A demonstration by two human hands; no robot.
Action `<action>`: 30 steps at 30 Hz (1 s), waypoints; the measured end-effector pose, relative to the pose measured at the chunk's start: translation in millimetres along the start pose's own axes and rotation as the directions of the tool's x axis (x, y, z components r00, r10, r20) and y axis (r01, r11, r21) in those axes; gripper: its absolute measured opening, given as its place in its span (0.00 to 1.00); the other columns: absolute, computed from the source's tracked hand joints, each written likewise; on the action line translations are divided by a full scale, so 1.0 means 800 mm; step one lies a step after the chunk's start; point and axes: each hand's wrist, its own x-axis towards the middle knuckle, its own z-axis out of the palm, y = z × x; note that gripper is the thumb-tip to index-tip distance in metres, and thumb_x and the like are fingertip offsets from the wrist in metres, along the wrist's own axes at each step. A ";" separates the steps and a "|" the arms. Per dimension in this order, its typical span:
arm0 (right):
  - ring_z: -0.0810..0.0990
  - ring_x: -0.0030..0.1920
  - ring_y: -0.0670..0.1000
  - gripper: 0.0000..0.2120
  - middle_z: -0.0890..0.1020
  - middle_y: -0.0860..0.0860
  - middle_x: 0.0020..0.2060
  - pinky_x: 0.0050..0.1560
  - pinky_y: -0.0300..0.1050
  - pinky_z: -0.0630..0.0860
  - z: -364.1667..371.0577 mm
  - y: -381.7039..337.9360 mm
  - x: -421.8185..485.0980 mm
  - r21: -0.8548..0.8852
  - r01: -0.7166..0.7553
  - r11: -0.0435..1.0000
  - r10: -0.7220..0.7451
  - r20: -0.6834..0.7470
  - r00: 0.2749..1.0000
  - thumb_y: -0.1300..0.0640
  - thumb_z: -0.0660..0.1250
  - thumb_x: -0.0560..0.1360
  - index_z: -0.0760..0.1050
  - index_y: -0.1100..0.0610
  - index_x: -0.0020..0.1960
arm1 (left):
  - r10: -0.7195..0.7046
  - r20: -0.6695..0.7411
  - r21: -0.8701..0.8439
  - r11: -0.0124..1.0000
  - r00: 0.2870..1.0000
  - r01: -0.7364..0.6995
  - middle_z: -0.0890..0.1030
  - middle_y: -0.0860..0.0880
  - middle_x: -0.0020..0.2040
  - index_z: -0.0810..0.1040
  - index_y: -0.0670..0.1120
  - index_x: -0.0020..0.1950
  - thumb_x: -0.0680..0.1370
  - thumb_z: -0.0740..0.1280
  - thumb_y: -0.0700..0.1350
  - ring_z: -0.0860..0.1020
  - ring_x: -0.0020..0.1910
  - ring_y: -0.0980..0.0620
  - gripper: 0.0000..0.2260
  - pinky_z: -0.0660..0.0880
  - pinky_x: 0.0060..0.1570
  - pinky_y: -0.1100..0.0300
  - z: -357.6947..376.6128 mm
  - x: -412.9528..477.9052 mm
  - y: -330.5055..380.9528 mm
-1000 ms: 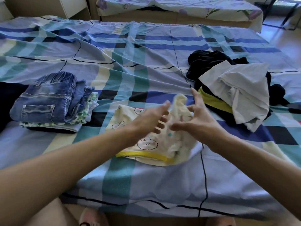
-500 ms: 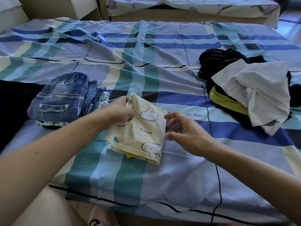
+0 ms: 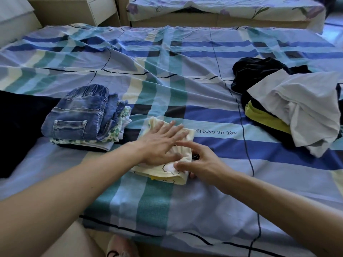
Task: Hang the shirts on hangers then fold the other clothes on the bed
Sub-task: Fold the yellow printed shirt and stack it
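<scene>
A small cream garment with cartoon prints lies folded on the bed's checked sheet. My left hand lies flat on top of it, fingers spread. My right hand touches its right edge with fingertips, fingers apart. Folded blue jeans top a small stack of folded clothes at the left. At the right sits an unfolded heap: a white shirt over black clothes and a yellow-green piece.
A dark garment lies at the far left of the bed. A second bed and a white bedside cabinet stand beyond. My foot in a slipper shows below the bed's near edge.
The cream garment went from loosely held, to half folded in my left hand, to lying folded flat. My left hand now presses on it and my right hand has come to its edge.
</scene>
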 end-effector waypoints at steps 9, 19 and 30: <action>0.76 0.35 0.49 0.33 0.79 0.49 0.40 0.37 0.42 0.75 -0.012 -0.009 0.007 -0.055 -0.098 0.994 0.100 0.035 0.994 0.67 0.76 0.63 0.78 0.42 0.63 | -0.259 -0.030 -0.205 0.947 0.965 0.248 0.63 0.45 0.78 0.55 0.47 0.81 0.80 0.60 0.58 0.61 0.77 0.46 0.32 0.55 0.76 0.47 -0.051 0.018 -0.017; 0.80 0.37 0.50 0.27 0.85 0.55 0.44 0.37 0.45 0.78 -0.084 -0.060 -0.007 -0.359 0.103 0.928 -0.057 0.139 0.989 0.69 0.65 0.67 0.85 0.41 0.53 | -0.263 -0.067 -0.417 0.884 0.963 0.212 0.65 0.48 0.74 0.60 0.50 0.80 0.74 0.71 0.55 0.61 0.74 0.48 0.38 0.62 0.73 0.51 -0.060 0.016 -0.005; 0.75 0.30 0.45 0.29 0.81 0.52 0.34 0.30 0.34 0.71 -0.150 -0.095 -0.020 -0.009 0.278 0.961 -0.268 0.231 0.935 0.81 0.56 0.69 0.87 0.54 0.46 | 0.120 0.041 -0.993 -0.108 0.992 0.054 0.82 0.41 0.56 0.80 0.40 0.61 0.76 0.70 0.39 0.83 0.50 0.44 0.14 0.82 0.50 0.52 -0.070 -0.008 0.016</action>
